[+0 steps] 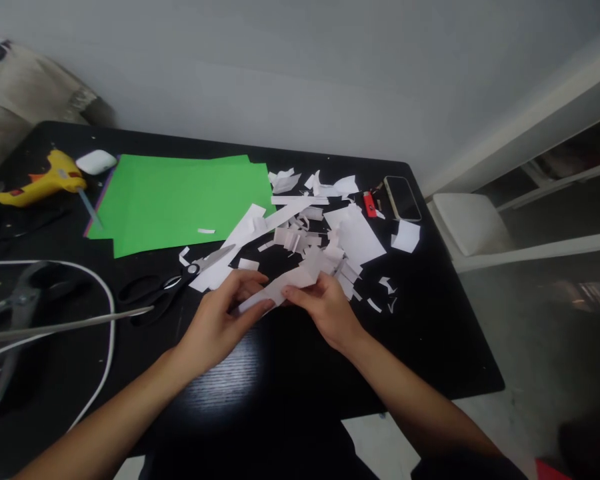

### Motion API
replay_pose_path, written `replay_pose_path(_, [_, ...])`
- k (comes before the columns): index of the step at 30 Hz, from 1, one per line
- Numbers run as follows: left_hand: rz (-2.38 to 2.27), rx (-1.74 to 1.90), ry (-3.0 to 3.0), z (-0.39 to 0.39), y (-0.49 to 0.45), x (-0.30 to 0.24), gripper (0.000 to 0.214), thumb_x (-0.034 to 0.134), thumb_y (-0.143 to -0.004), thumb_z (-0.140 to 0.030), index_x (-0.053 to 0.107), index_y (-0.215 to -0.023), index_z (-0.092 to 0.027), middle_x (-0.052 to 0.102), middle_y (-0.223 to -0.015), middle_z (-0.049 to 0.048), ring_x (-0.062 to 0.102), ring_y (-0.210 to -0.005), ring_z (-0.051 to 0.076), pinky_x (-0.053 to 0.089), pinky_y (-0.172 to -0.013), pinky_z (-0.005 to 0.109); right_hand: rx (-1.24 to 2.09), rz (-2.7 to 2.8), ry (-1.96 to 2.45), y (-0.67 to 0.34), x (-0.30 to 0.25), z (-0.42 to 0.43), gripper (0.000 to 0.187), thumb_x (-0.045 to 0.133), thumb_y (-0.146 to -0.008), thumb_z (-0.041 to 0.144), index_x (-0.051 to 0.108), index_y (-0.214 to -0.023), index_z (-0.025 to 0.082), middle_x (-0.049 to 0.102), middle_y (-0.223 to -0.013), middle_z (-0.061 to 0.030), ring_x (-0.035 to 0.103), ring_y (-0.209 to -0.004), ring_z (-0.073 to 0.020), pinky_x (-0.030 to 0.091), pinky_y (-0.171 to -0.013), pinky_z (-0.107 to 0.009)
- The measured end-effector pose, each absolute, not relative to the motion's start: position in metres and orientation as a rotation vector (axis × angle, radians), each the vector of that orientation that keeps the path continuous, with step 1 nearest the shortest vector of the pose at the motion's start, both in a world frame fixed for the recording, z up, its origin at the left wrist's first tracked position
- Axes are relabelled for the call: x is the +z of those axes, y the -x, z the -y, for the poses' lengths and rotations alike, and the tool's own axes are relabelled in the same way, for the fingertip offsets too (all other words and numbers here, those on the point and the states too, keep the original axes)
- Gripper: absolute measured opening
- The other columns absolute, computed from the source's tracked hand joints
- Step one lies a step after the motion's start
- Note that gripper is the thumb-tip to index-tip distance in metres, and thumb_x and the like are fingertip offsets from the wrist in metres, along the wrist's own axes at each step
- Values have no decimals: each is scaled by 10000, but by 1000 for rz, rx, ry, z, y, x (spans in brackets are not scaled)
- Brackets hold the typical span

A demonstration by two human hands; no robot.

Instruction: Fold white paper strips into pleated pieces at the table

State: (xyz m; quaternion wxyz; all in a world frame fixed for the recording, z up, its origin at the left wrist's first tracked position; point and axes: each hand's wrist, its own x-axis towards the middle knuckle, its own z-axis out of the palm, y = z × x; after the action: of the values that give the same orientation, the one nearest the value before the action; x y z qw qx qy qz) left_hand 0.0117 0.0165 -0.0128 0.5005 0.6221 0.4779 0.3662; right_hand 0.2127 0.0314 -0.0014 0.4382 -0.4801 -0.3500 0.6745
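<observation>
Both my hands meet over the middle of the black table (430, 333). My left hand (220, 320) and my right hand (325, 307) each pinch one end of a white paper strip (275, 291), fingers closed on it. Just beyond the strip lies a heap of white paper scraps (325, 233). Black-handled scissors (180, 283) lie to the left of my left hand, blades pointing toward the scraps.
A green paper sheet (180, 200) covers the table's far left. A yellow glue gun (45, 180) and a white case (96, 161) sit at the back left. A phone (403, 198) and a small red object (369, 203) lie at the back right. A white cable (107, 313) and pliers (15, 313) are at the left.
</observation>
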Motion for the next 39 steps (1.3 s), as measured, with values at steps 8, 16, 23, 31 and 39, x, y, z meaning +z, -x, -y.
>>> replay_pose_path(8, [-1096, 918, -1543, -18, -8, 6, 268, 660, -964, -257, 580, -1217, -218, 747, -1007, 50, 730, -922, 190, 593, -861, 347, 1676, 1005, 1226, -214, 1, -30, 275, 899, -727, 408, 780, -885, 217, 785, -845, -21, 724, -772, -190, 607, -749, -340])
replay_pose_path(16, [-1182, 964, -1537, -16, -8, 3, 26, 691, -929, -219, 673, -938, -202, 704, -831, 10, 677, -737, 139, 556, -668, 248, 1702, 1020, 1208, -214, 4, -29, 306, 935, -666, 333, 753, -888, 226, 772, -880, -9, 734, -857, -186, 615, -817, -337])
replay_pose_path(23, [-1257, 958, -1532, -18, -8, 7, 93, 696, -919, -237, 744, -996, -218, 762, -902, 28, 711, -791, 163, 578, -698, 265, 1509, 1112, 1263, -212, 7, -21, 243, 890, -742, 299, 676, -842, 239, 728, -831, 12, 732, -804, -169, 628, -774, -312])
replay_pose_path(31, [-1271, 1039, -1527, -10, -12, 9, 100, 788, -872, -220, 757, -955, -267, 759, -923, -5, 718, -852, 163, 597, -754, 276, 1302, 1349, 1170, -212, 9, -14, 101, 819, -847, 227, 808, -928, 285, 808, -931, -7, 766, -854, -188, 652, -807, -352])
replay_pose_path(39, [-1262, 1084, -1729, -7, -12, 13, 159, 783, -898, -184, 752, -1021, -279, 771, -961, -22, 723, -876, 144, 575, -793, 274, 964, 1533, 1126, -214, 8, -11, 216, 829, -857, 205, 813, -1026, 338, 819, -948, 5, 769, -847, -201, 655, -779, -378])
